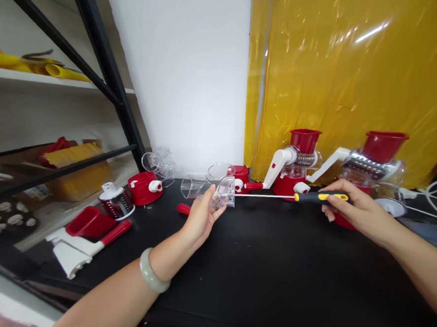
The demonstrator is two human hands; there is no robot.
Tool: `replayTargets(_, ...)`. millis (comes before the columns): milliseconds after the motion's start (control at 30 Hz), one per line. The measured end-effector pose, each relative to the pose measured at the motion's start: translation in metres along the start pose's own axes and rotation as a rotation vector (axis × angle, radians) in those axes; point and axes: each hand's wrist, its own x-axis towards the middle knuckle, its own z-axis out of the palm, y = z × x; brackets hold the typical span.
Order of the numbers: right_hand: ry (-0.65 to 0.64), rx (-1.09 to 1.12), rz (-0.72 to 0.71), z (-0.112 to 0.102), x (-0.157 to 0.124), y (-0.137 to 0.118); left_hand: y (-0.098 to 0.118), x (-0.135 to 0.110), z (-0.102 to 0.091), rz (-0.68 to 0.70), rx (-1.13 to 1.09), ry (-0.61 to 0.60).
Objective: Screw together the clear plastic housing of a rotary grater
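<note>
My left hand (204,214) is closed around a clear plastic grater housing (193,185), held on its side above the black table. A long screwdriver (307,196) with a black and yellow handle is in my right hand (352,211). Its shaft runs level to the left, and its tip meets the right end of the housing; whether it sits inside a hole is too small to tell. Behind the housing stands a red base (239,173). A red handle end (183,209) lies below it.
Two rotary graters, one in the middle (305,140) and one at right (384,146), stand at the back. Left lie a red base (143,189), a drum blade (117,202), a red hopper (90,221) and a white crank (73,253). Black shelving (96,37) borders the left.
</note>
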Motion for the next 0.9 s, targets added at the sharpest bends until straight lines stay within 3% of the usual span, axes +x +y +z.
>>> replayTargets(167, -0.012, 0.058, 0.100, 0.003, -0.001, -0.001, 0.001, -0.003, 0.002, 0.028, 0.021, -0.009)
replayTargets(367, -0.045, 0.413, 0.071, 0.007, -0.003, -0.006, 0.004, -0.002, 0.004, 0.036, 0.013, 0.037)
replayTargets(567, -0.051, 0.251, 0.021, 0.001, -0.001, 0.002, 0.003, -0.003, 0.003, 0.045, 0.030, 0.016)
replayTargets(700, -0.032, 0.171, 0.061, 0.000, 0.001, 0.009, 0.003, -0.004, 0.002, 0.061, 0.057, -0.022)
replayTargets(900, 0.025, 0.450, 0.054, 0.007, -0.002, 0.000, 0.003, -0.005, 0.003, 0.085, 0.068, -0.021)
